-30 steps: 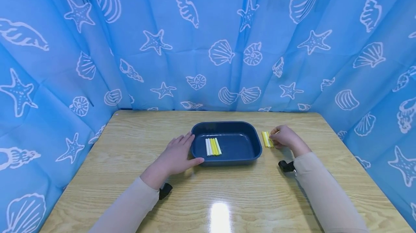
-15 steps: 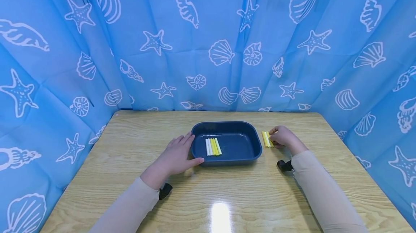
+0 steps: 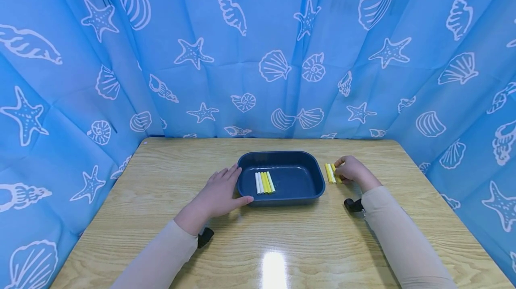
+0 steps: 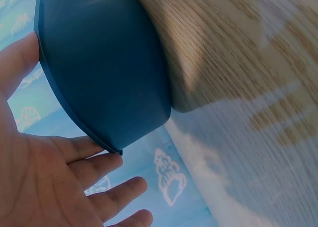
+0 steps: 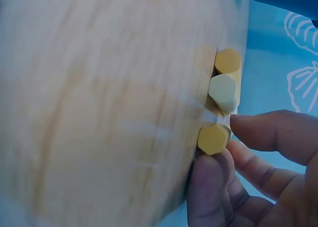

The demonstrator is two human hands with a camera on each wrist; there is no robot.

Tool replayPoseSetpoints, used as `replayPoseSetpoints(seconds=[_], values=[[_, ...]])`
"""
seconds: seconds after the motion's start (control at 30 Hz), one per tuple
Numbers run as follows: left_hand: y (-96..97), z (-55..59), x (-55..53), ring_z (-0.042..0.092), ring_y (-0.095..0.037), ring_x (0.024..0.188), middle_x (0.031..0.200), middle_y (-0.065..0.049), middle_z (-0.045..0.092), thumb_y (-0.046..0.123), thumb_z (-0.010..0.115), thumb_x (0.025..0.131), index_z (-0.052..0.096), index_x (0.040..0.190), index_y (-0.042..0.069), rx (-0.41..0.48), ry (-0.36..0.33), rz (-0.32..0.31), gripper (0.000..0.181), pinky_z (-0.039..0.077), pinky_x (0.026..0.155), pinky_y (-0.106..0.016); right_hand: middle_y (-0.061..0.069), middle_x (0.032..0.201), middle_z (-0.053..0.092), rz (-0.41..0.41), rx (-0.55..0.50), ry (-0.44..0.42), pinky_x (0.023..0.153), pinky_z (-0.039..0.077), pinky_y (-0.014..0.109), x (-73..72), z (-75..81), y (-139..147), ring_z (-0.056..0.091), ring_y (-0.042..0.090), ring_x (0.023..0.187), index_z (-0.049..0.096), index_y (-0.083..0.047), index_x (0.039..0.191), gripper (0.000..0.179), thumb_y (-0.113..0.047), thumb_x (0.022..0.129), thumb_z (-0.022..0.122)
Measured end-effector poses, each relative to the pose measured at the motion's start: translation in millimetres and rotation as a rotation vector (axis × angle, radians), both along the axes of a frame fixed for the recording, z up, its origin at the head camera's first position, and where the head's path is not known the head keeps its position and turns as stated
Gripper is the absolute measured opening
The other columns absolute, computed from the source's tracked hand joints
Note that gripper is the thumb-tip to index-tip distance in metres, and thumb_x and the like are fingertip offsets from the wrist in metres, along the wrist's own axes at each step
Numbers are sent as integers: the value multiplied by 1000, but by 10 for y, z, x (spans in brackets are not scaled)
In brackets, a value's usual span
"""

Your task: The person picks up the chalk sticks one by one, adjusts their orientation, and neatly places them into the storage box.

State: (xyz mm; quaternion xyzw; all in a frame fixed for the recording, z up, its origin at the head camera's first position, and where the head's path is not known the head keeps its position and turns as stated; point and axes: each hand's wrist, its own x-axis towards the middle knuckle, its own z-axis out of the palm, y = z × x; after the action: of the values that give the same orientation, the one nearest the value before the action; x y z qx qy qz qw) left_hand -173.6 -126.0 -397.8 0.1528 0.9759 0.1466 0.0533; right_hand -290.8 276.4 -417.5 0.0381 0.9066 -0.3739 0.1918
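My left hand (image 3: 217, 192) rests on the left end of a dark blue tray (image 3: 296, 181), its thumb and fingers spread and fairly straight. Seen by the left wrist camera, those fingertips touch the tray's rim (image 4: 74, 120). On the table to the right of the tray, my right hand (image 3: 352, 169) pinches a yellow chalk stick (image 5: 213, 139) between thumb and fingers. A narrow gap separates it from a white chalk stick (image 5: 223, 93), which lies against another yellow chalk stick (image 5: 228, 61). Inside the tray, several white and yellow chalk sticks (image 3: 264, 182) lie side by side towards the left.
The wooden table (image 3: 242, 239) has a bright light reflection near its front. A blue curtain (image 3: 250, 78) with white shells and starfish hangs behind the table and along both sides. Each wrist carries a small black camera mount (image 3: 205, 237).
The pinched yellow chalk stick has shifted slightly right, away from the white one beside it. My right forearm moved a little left early on. The left hand and tray stay put.
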Motion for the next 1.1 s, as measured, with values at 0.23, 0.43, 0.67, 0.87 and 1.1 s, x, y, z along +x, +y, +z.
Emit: replayPoseSetpoints(seconds=[0.23, 0.43, 0.67, 0.87, 1.1], values=[[1, 0, 3, 23, -40, 149, 164, -16, 23, 65, 61, 91, 27, 158, 3, -3, 2, -4, 97, 16, 121, -56, 17, 95, 54, -7, 58, 25, 62, 54, 31, -22, -23, 10, 55, 20, 70, 51, 11, 125, 34, -3, 94, 58], [5, 3, 8, 22, -40, 149, 164, -15, 23, 64, 61, 91, 27, 158, 4, 0, -3, 1, 97, 15, 121, -56, 13, 86, 53, 3, 86, 27, 60, 53, 31, -34, -23, 38, 52, 18, 66, 52, 11, 124, 34, -4, 94, 57], [7, 7, 12, 22, -40, 149, 164, -15, 23, 63, 61, 91, 27, 158, 3, 3, -3, 2, 96, 15, 121, -56, 11, 87, 52, -14, -13, 0, 63, 54, 30, 17, 61, 101, 52, 16, 67, 49, 10, 130, 39, -5, 94, 55], [3, -5, 3, 22, -40, 149, 164, -15, 23, 64, 61, 91, 27, 158, 4, 2, -5, 6, 96, 16, 121, -56, 12, 94, 57, -4, -153, -29, 69, 58, 32, 84, 219, 128, 58, 16, 76, 41, 12, 139, 49, -5, 94, 51], [5, -4, 0, 21, -40, 149, 164, -15, 22, 64, 61, 91, 27, 158, 4, 1, -9, 7, 96, 15, 121, -56, 16, 114, 54, 17, -272, -71, 79, 59, 37, 92, 351, 127, 60, 16, 86, 35, 11, 144, 53, -8, 98, 53]])
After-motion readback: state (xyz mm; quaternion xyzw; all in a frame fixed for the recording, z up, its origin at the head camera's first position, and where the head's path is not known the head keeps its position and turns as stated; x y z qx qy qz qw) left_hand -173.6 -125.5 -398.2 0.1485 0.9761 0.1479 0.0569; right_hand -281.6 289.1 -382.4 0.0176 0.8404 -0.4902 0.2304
